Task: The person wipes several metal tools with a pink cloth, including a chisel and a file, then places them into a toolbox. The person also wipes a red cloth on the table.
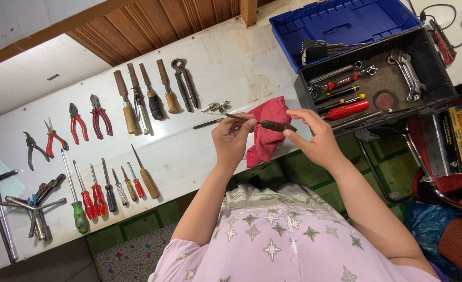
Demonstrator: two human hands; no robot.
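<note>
My left hand [232, 139] pinches the metal shaft of a small screwdriver [265, 124] and also holds a red cloth [265, 133] that hangs down under it. My right hand [314, 137] grips the screwdriver's dark brown handle end. The tool lies level between both hands, above the front edge of the white table [215, 68].
Pliers [100, 115], chisels and files [145, 96] lie in a row on the table; screwdrivers [98, 196] line its front edge, wrenches [38, 206] at the left. An open toolbox [377, 91] with a blue lid [340, 23] stands at the right. A thin rod [207, 124] lies beside my left hand.
</note>
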